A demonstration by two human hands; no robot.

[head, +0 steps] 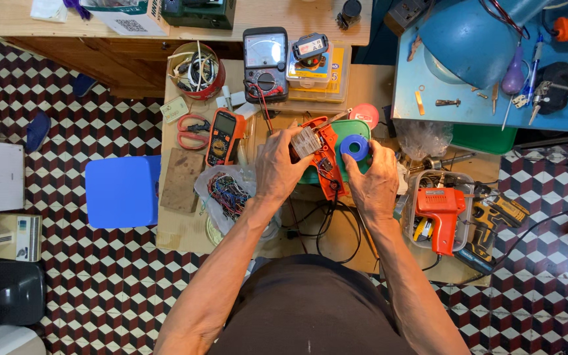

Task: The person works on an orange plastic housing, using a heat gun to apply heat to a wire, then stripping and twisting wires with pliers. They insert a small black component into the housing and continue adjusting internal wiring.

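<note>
A yellow flat box (329,79) with a blue-and-white label lies at the far edge of the wooden bench (185,223), behind the opened orange tool (323,154), and a white carton (136,16) with a square black code mark sits on the shelf beyond it. Left of the tool lie an orange meter (225,136), red scissors (190,130) and a bag of coloured wires (228,194); a red tin (197,71) of cables stands further back. Right of the tool, an orange solder gun (440,213) rests in a clear tub. The floor is a red, black and white cube-pattern tile, with a blue stool (123,190) left of the bench. The left hand (281,164) curls over the tool's open shell, holding a pale ribbed part against it. The right hand (373,181) steadies the tool's right side, fingers pinching a blue roll (355,147) over a green tray (356,128).
</note>
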